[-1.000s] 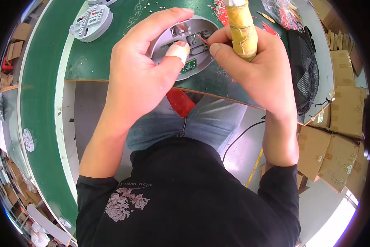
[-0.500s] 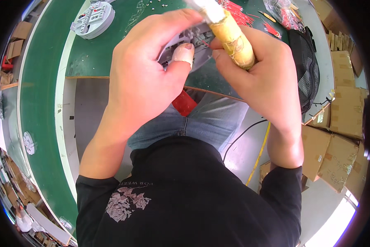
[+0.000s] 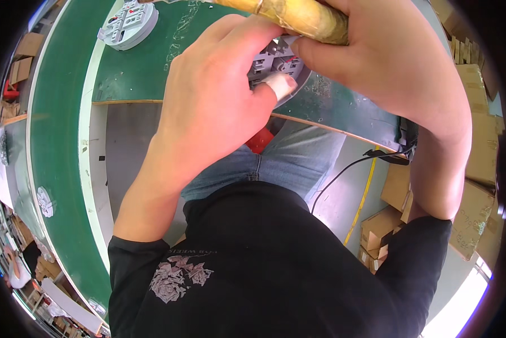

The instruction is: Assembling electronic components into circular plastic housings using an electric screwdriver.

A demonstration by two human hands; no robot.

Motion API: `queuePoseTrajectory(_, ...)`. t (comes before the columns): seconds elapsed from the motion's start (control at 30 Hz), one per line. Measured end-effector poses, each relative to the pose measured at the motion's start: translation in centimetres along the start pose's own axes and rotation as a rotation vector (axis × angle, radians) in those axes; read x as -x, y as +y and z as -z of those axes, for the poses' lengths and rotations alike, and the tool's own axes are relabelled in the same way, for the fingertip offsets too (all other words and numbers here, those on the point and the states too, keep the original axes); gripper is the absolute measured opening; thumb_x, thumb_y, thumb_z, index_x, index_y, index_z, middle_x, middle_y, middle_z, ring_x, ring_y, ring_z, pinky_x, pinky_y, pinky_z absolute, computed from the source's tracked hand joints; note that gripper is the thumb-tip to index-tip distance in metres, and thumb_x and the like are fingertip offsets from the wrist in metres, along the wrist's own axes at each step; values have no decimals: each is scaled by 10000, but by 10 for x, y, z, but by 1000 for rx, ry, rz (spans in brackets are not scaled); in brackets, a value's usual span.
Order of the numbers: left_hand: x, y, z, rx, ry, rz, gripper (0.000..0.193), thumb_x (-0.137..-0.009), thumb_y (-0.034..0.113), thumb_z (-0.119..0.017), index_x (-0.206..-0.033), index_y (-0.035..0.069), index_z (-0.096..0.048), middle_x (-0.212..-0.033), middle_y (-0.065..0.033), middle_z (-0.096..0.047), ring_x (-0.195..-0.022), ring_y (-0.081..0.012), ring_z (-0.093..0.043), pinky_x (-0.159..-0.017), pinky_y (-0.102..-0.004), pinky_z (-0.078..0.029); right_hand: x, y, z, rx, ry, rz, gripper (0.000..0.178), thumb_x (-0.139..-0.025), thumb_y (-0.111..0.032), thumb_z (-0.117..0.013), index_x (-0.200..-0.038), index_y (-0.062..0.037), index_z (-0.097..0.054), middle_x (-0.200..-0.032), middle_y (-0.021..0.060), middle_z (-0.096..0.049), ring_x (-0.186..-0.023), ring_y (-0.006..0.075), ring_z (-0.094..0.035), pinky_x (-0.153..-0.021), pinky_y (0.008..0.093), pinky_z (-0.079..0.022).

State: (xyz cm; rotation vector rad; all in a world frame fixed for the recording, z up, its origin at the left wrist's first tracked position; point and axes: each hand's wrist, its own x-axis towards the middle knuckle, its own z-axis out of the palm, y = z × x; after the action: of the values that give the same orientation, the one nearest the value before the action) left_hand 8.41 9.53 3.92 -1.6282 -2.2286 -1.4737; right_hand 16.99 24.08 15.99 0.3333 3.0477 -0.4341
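My left hand (image 3: 213, 90) is closed around a round grey plastic housing (image 3: 289, 70) above the bench edge, its bandaged thumb pressed on the near rim. Small fittings and a bit of red wire show inside the housing. My right hand (image 3: 388, 67) grips a tool by its thick yellow tape-wrapped handle (image 3: 306, 19), held nearly level at the top of the view. The tool's kind is not clear, and its front part is mostly cut off by the upper edge. My right fingertips are close to the housing's far side.
Another round grey housing (image 3: 130, 25) with fittings lies at the far left of the green workbench (image 3: 126, 84). A second green bench (image 3: 58, 169) runs along the left. Cardboard boxes (image 3: 481, 141) are stacked at right. A black cable (image 3: 337, 183) hangs below the bench.
My right hand has moved up and right, swinging the tool from steeply tilted to nearly level. My left hand and the housing have shifted slightly right.
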Motion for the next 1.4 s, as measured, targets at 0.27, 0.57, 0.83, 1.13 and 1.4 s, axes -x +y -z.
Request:
queuePoseTrajectory(0.27, 0, -21, 4, 175, 44, 125, 392, -799, 51, -805, -1162, 13, -663, -1024, -53, -712, -902, -140, -678, -817, -298, -547, 3, 20, -49, -260, 226, 134, 213, -834, -50, -705, -1047, -33, -707, -808, 75, -684, -676, 130, -608, -632, 269, -487)
queuePoseTrajectory(0.57, -7, -33, 4, 562, -19, 353, 373, -846, 15, -746, -1212, 19, -674, -1041, -47, -704, -916, -108, -666, -798, -269, -555, 17, 43, -94, -247, 424, 230, 262, -757, 0, -753, -1013, -44, -718, -818, 72, -629, -714, 210, -621, -621, 306, -495)
queuePoseTrajectory(0.83, -27, -56, 0, 667, 34, 541, 388, -879, 30, -713, -1262, 23, -649, -1042, -45, -700, -922, -111, -667, -797, -259, -550, -2, 41, -114, -10, 533, 288, 419, -638, 26, -771, -1045, -70, -741, -888, 77, -622, -763, 264, -633, -647, 329, -525)
queuePoseTrajectory(1.13, -30, -139, 20, 858, 286, 536, 364, -926, 50, -679, -1286, 43, -627, -1217, -62, -650, -1096, -133, -612, -951, -295, -500, -54, 52, -120, -752, 728, -46, 222, -831, -39, -753, -1052, -51, -730, -863, 21, -700, -711, 94, -659, -619, 270, -550)
queuePoseTrajectory(1.4, -21, -164, -21, -61, 41, -376, 295, -728, 77, -765, -1015, 138, -732, -1042, -38, -594, -1077, -257, -554, -1061, -464, -449, -148, 116, -104, -1513, 1219, 305, 165, -1003, -157, -590, -1137, -62, -571, -825, 25, -562, -730, 181, -511, -702, 405, -470)
